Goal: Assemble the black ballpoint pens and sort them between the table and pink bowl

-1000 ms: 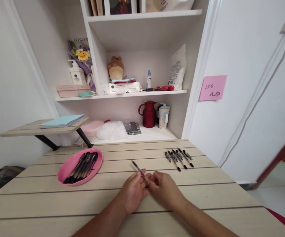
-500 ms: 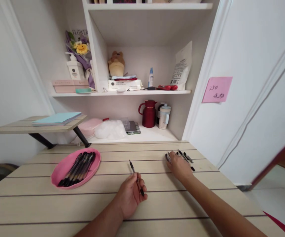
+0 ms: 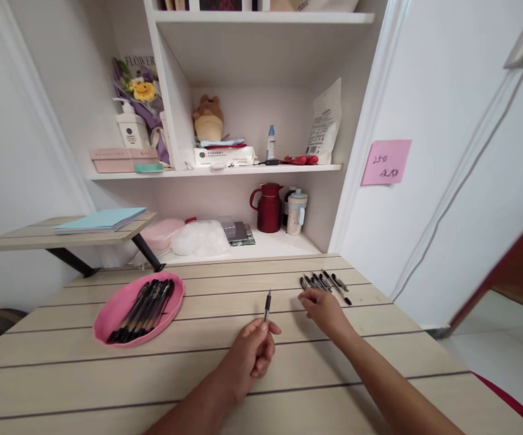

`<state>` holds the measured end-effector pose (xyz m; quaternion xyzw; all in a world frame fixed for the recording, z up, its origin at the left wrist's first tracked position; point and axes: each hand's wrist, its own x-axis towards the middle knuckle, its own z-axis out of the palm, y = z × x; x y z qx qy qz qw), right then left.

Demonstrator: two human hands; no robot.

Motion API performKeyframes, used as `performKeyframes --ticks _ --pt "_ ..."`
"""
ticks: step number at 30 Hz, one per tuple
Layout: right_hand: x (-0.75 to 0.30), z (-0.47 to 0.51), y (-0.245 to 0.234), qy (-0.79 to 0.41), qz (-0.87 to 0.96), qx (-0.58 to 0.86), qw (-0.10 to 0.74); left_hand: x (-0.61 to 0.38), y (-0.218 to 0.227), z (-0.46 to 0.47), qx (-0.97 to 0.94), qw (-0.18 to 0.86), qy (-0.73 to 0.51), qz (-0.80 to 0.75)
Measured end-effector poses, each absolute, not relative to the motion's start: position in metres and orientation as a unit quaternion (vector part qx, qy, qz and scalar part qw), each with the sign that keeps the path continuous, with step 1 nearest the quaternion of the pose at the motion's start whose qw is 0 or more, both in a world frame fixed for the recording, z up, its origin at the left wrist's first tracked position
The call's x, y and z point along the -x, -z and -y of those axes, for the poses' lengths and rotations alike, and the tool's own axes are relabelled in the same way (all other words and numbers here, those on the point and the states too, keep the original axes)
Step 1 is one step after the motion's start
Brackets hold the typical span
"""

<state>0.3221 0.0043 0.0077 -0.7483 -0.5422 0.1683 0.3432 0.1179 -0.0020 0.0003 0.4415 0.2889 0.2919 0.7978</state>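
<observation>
My left hand is closed around an uncapped black pen, whose bare tip points up and away from me. To its right, my right hand hovers low over the table with its fingers pinched together; whatever they hold, if anything, is hidden. Just beyond those fingers lies a group of black and clear pen parts, several small caps or pens side by side. On the left, a pink oval tray holds a bundle of dark pens lying slantwise.
The plank-patterned table meets a white shelf unit at the back. A small raised stand with blue paper is at the left. A red jug and a speckled cup stand on the lower shelf.
My right hand has drawn back toward me from the pen parts. My left hand has turned the pen more upright and shifted slightly right. The view has swung a little to the right.
</observation>
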Motion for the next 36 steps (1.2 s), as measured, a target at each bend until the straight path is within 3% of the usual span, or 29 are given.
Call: performKeyframes --ticks 2,4,9,18,29,36 --pt "-0.312 0.002 -0.009 -0.326 0.449 0.664 0.502 -0.121 -0.003 0.002 -0.463 0.786 -0.277 -0.301" --pt "-0.304 0.006 -0.008 -0.433 0.356 0.564 0.607 -0.124 -0.005 0.0 -0.49 0.77 -0.267 -0.311" --pt "-0.295 0.01 -0.001 -0.499 0.258 0.446 0.697 -0.129 -0.005 -0.007 -0.582 0.705 -0.255 -0.315" --pt "-0.303 0.017 -0.008 -0.423 0.334 0.465 0.702 -0.129 -0.002 -0.006 -0.69 0.629 -0.209 -0.293" --pt "-0.306 0.023 -0.012 -0.393 0.438 0.51 0.627 -0.128 0.0 -0.008 -0.709 0.611 -0.209 -0.282" --pt "-0.301 0.026 -0.014 -0.442 0.421 0.504 0.611 -0.126 -0.002 -0.005 -0.715 0.603 -0.219 -0.279"
